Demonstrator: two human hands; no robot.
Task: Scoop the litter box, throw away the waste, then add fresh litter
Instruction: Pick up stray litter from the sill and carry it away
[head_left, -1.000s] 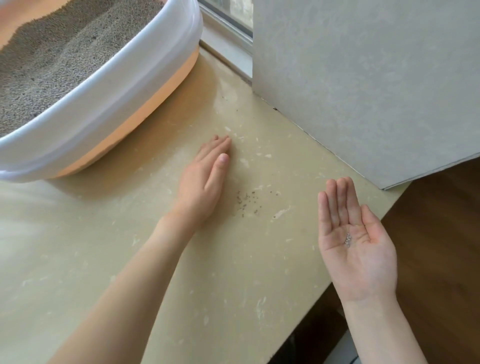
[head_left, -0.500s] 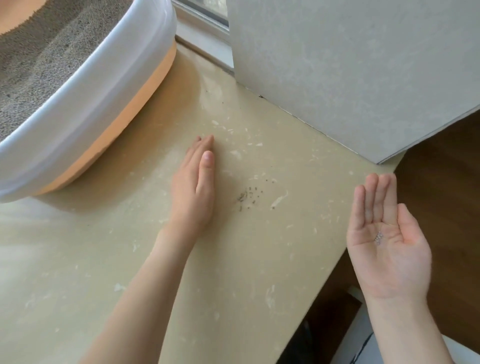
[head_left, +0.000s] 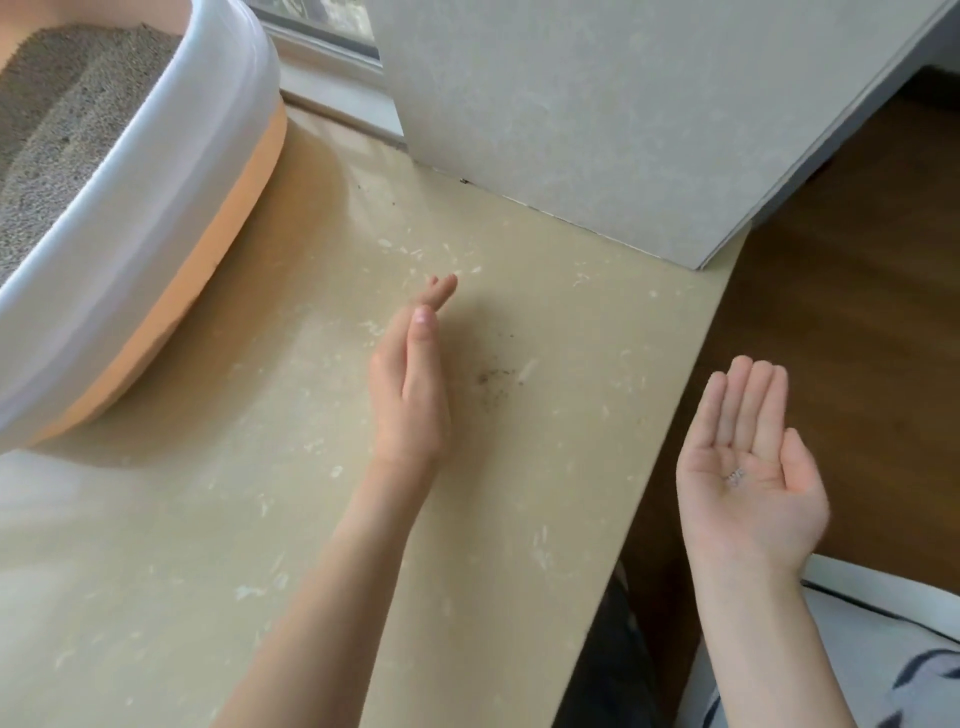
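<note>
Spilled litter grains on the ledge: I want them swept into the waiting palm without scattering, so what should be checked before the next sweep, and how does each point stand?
1. Left hand edge-on, fingers straight, beside the spilled grains: ok.
2. Right hand open, palm up, to catch: ok.
3. Right hand tucked against the ledge rim: not ok, it sits off to the side with a gap.
4. Grains already on the right palm lying secure: ok, a small clump sits mid-palm.
5. Every stray grain gathered: not ok, specks also lie near the wall.
6. Litter box out of the sweep path: ok.
</note>
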